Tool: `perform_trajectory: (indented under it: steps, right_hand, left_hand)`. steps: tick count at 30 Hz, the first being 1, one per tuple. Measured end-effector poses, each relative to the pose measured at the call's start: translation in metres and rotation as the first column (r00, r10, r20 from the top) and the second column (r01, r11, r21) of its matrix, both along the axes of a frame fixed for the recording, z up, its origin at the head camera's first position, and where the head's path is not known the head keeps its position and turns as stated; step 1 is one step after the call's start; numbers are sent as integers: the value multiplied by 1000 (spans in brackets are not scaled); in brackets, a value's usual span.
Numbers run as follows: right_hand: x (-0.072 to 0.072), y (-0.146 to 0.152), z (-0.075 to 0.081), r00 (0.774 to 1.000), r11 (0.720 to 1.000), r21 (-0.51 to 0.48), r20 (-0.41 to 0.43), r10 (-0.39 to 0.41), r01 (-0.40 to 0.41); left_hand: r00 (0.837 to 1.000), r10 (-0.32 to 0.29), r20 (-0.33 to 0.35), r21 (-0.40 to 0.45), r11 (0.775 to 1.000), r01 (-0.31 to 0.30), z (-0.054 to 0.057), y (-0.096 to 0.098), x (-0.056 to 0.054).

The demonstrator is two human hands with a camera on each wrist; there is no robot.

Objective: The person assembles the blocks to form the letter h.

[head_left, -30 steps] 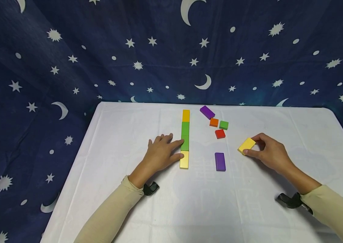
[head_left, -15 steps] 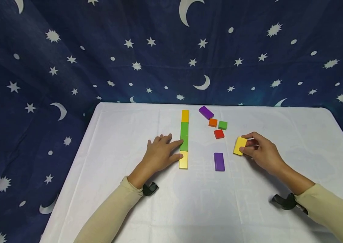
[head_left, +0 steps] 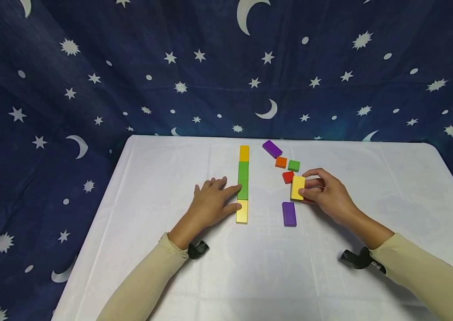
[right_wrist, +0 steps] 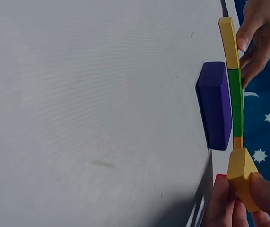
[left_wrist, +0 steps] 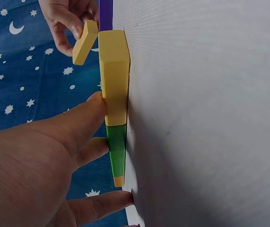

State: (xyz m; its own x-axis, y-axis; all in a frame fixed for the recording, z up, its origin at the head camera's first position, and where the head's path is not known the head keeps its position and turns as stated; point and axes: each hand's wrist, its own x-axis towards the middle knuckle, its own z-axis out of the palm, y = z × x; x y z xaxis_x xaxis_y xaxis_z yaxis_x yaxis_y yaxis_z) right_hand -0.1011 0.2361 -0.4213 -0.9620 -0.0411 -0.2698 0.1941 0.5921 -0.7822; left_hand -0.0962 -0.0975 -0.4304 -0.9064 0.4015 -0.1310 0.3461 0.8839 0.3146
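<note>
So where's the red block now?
In the head view, the red block lies right of centre, just left of the yellow block in the right hand.

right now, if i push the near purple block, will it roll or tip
The near purple block will probably slide rather than roll, since its faces look flat. Tipping seems unlikely, as it lies lengthwise, not on end, on the white tabletop. It should feel stiff, judging by its straight edges.

A white-covered table bears a block row and loose blocks.
</note>
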Motion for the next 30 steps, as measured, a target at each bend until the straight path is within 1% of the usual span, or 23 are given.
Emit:
perform_trajectory:
  steps: [6,11,17,22,27,30]
  right_hand:
    - [-4,-8,-4,1000,1000,-13,-14,15,-15]
    - [-6,-14,-5,1000,996,-86,15,18,-17]
    - [-9,-18,-6,998,996,-87,54,27,-22]
    - [-12,-19,-7,995,994,-110,95,7,3]
    - [-14,-19,-9,994,992,-130,106,4,10]
    - [-15,-18,-11,995,994,-109,98,12,-2]
  left_hand:
    - [1000,-2,-7,-4,1000,2,0,0,0]
    - [1000,0,-4,-4,1000,0,-1,0,0]
    - [1000,2,2,0,1000,-2,-1,0,0]
    - [1000,2,3,-1,1000,-2,0,0,0]
    - [1000,4,3,2,1000,-4,0,0,0]
    - [1000,4,5,1,1000,-4,-1,0,0]
